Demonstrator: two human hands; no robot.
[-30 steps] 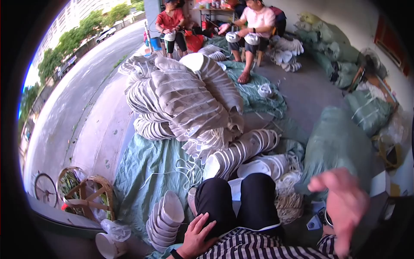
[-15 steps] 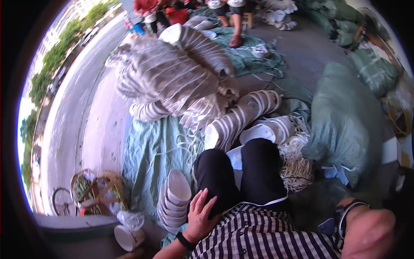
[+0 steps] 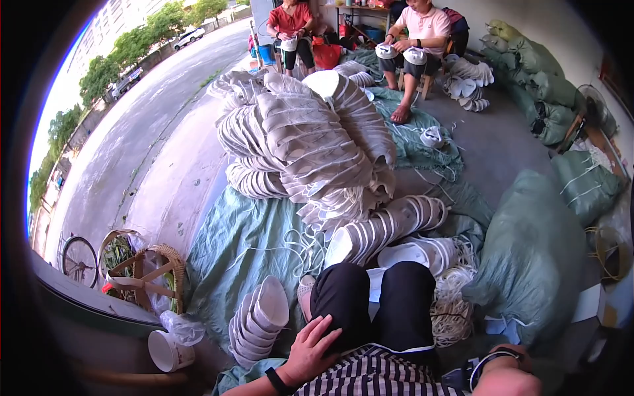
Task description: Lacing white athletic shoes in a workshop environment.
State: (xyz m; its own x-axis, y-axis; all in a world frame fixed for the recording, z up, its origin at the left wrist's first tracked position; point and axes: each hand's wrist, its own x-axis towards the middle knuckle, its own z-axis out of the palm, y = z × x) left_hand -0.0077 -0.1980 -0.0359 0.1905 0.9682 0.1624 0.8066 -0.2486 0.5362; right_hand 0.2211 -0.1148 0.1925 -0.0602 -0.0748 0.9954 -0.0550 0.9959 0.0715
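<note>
My left hand (image 3: pixel 312 346), with a black band at its wrist, rests open on my left thigh, fingers apart and holding nothing. Beside it stands a short stack of nested white cup-shaped fabric pieces (image 3: pixel 259 323), which look like shoe uppers. At the lower right my right hand (image 3: pixel 512 353) shows only in part, close to the camera beside a dark wristband; its fingers are hidden. Beyond my knees lies a long row of nested white pieces (image 3: pixel 386 224), with a shorter white stack (image 3: pixel 422 254) next to it. Bundles of pale cord (image 3: pixel 452 303) lie by my right knee.
A large tied heap of grey-white pieces (image 3: pixel 310 145) sits ahead on a green sheet (image 3: pixel 228 237). A full green sack (image 3: pixel 528 244) stands at right. Left are a wicker basket (image 3: pixel 168 264) and a white bucket (image 3: pixel 168 350). Two people (image 3: pixel 426 33) sit working farther back.
My view has tilted up, showing more of the two seated people, and the scene sits lower in the picture. My left hand stays on my thigh; my right arm appears lower and farther left.
</note>
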